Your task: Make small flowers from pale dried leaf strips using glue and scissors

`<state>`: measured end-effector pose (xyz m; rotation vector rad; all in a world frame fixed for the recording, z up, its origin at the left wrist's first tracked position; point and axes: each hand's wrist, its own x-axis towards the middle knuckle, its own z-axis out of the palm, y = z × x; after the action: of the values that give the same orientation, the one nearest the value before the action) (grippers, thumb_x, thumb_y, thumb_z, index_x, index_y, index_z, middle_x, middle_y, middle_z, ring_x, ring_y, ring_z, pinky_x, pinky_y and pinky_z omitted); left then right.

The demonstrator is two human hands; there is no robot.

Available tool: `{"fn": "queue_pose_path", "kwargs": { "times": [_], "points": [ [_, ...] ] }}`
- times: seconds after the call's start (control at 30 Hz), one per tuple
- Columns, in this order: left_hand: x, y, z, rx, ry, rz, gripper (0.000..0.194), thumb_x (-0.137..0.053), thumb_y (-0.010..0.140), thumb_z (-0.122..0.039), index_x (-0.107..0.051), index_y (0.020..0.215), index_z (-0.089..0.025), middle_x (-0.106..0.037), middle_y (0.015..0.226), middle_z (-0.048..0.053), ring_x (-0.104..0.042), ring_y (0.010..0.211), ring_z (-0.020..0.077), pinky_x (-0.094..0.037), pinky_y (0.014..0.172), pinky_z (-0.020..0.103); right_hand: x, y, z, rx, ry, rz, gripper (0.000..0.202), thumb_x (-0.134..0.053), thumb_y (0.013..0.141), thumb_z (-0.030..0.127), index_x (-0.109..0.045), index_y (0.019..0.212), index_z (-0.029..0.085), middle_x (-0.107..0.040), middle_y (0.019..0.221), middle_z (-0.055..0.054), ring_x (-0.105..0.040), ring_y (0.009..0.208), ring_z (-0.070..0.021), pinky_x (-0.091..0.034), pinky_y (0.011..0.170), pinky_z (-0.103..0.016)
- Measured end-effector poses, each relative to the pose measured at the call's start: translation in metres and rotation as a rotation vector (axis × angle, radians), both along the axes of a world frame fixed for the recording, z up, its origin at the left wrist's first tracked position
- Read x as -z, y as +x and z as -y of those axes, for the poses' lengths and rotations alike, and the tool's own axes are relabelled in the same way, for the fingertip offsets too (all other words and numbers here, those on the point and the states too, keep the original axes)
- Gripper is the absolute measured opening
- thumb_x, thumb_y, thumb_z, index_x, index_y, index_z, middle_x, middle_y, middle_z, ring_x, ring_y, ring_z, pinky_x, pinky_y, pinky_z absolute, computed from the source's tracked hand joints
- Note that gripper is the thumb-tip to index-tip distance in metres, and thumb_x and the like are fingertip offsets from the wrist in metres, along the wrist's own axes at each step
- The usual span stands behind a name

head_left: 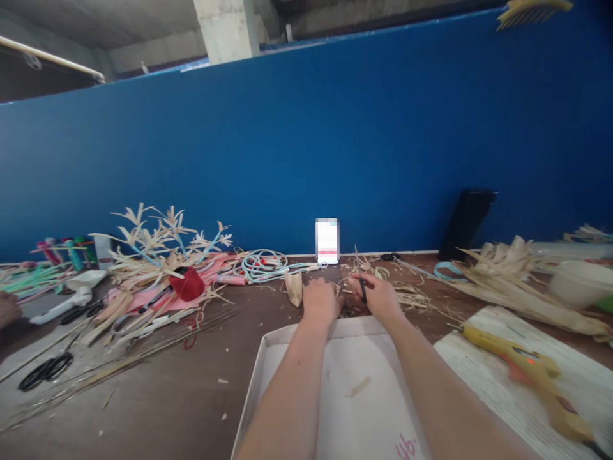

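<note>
Over the far edge of a white shallow box, my left hand is closed, its back towards me and its fingertips hidden. A pale piece of dried corn husk sticks out at that hand's left side and seems held in it. My right hand is closed around a pair of scissors with dark handles, the blades pointing up and away. Both hands are close together, with husk scraps lying to their right.
A lit phone leans against the blue partition. Husk flowers, a red roll and black scissors lie left. At right are a yellow glue gun on paper, husks and a white bowl. Another person's hand shows far left.
</note>
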<state>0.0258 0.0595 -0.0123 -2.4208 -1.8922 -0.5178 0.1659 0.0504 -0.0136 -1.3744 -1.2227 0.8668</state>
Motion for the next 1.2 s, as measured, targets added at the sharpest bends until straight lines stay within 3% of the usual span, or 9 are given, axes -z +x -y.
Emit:
{"fn": "queue_pose_path", "kwargs": {
  "times": [0.17,0.3,0.5,0.7,0.8,0.9,1.03,1.2],
  "points": [
    [0.006,0.005,0.002,-0.018,0.014,-0.017,0.022,-0.054,0.076,-0.032,-0.065,0.089,-0.018,-0.058,0.092,0.011,-0.051,0.091,0.0246,-0.041,0.076,0.033,0.003,-0.002,-0.001,-0.023,0.0,0.013,0.042,-0.063,0.065,0.043,-0.066,0.097,0.017,-0.06,0.057,0.0,-0.056,0.051,-0.0147,-0.044,0.046,-0.024],
    [0.0,0.0,0.001,-0.052,0.043,0.025,0.023,-0.043,0.082,-0.022,-0.065,0.084,-0.016,-0.058,0.09,0.012,-0.052,0.09,0.024,-0.041,0.073,0.033,0.003,-0.003,-0.001,-0.006,0.007,0.023,0.041,-0.063,0.065,0.043,-0.065,0.096,0.016,-0.059,0.057,-0.001,-0.056,0.051,-0.0154,-0.044,0.046,-0.025],
    [-0.011,-0.012,0.001,-0.156,0.13,0.105,0.026,-0.042,0.084,-0.032,-0.063,0.084,-0.018,-0.057,0.096,0.01,-0.052,0.091,0.0226,-0.039,0.078,0.034,0.001,-0.002,0.0,-0.008,0.012,0.019,0.038,-0.062,0.065,0.041,-0.066,0.094,0.017,-0.058,0.055,0.001,-0.056,0.051,-0.0151,-0.043,0.046,-0.024],
    [-0.003,-0.015,0.001,-0.197,-0.048,0.063,0.04,-0.059,0.068,-0.049,-0.061,0.092,-0.016,-0.054,0.1,0.013,-0.054,0.093,0.0274,-0.043,0.075,0.036,0.002,-0.002,0.001,-0.027,0.005,0.011,0.038,-0.063,0.065,0.04,-0.065,0.096,0.018,-0.06,0.058,0.0,-0.057,0.053,-0.0153,-0.044,0.046,-0.023],
    [0.001,-0.014,0.0,-0.215,-0.127,0.064,0.044,-0.06,0.067,-0.047,-0.06,0.098,-0.015,-0.054,0.102,0.014,-0.056,0.093,0.0282,-0.044,0.076,0.036,0.002,-0.002,0.001,-0.031,0.001,0.008,0.038,-0.063,0.065,0.04,-0.065,0.095,0.018,-0.06,0.058,-0.001,-0.057,0.053,-0.0159,-0.044,0.046,-0.024],
    [0.001,-0.015,-0.001,-0.2,-0.157,0.064,0.033,-0.056,0.072,-0.038,-0.06,0.096,-0.015,-0.055,0.101,0.014,-0.058,0.091,0.0264,-0.045,0.075,0.034,0.004,-0.002,0.0,-0.04,0.003,-0.008,0.039,-0.064,0.064,0.041,-0.064,0.095,0.017,-0.06,0.059,-0.001,-0.057,0.052,-0.0162,-0.043,0.045,-0.024],
    [-0.001,-0.016,-0.001,-0.199,-0.107,0.053,0.021,-0.044,0.081,-0.024,-0.061,0.089,-0.015,-0.057,0.097,0.014,-0.059,0.089,0.0228,-0.043,0.074,0.031,0.005,-0.003,-0.001,-0.037,0.004,-0.011,0.039,-0.064,0.064,0.041,-0.064,0.094,0.017,-0.061,0.06,-0.002,-0.057,0.052,-0.0159,-0.043,0.045,-0.024],
    [-0.008,-0.015,0.0,-0.195,0.009,0.14,0.016,-0.046,0.082,-0.026,-0.058,0.084,-0.017,-0.06,0.09,0.01,-0.058,0.084,0.0216,-0.042,0.074,0.032,0.005,-0.003,-0.002,-0.044,0.005,-0.023,0.037,-0.061,0.066,0.042,-0.064,0.094,0.017,-0.06,0.059,-0.002,-0.057,0.052,-0.0159,-0.044,0.046,-0.025]
  ]
}}
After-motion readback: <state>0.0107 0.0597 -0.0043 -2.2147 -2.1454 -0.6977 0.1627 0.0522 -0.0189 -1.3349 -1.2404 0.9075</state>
